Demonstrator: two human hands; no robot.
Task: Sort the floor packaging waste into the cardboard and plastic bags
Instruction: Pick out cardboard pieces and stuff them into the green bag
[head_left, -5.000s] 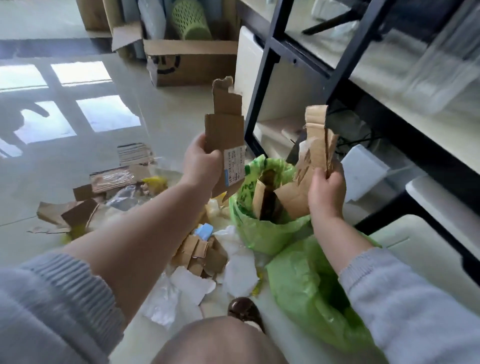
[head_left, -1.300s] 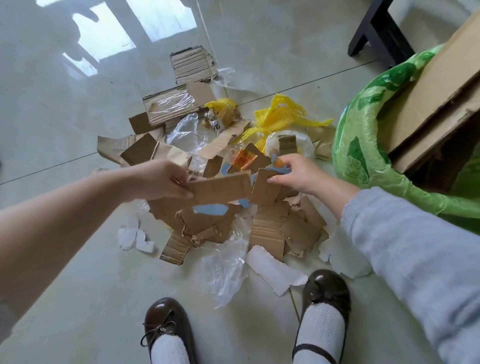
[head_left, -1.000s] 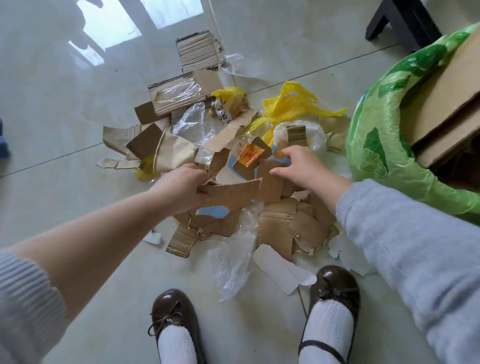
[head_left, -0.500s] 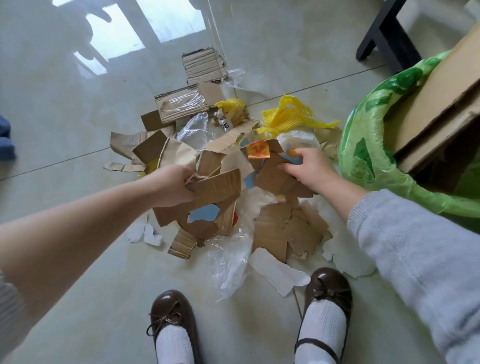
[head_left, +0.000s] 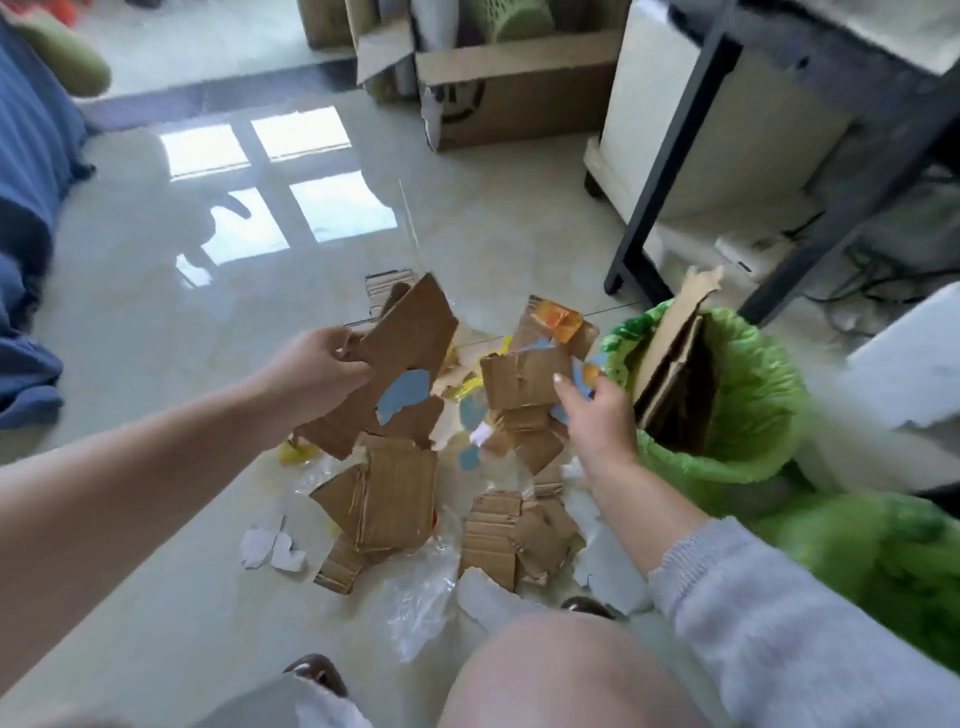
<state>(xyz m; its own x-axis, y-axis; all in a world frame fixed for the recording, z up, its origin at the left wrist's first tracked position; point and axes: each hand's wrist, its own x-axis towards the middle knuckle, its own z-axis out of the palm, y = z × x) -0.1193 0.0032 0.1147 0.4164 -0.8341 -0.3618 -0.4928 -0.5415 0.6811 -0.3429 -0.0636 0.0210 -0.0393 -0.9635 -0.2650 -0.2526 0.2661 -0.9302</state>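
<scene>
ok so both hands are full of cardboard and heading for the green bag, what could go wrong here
1. The right hand pinches several torn cardboard scraps in one grip; loose ones may drop short of the green bag.
2. Tall cardboard already stands in the bag's mouth and could block the left hand's large piece.
3. Clear plastic film lies by the feet, a slip hazard.

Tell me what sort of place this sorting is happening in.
Probably a room in a home or small office. The glossy tiled floor mirrors a window, a black-framed table stands at the right, and an open cardboard box of stored things sits behind the torn packaging.
</scene>
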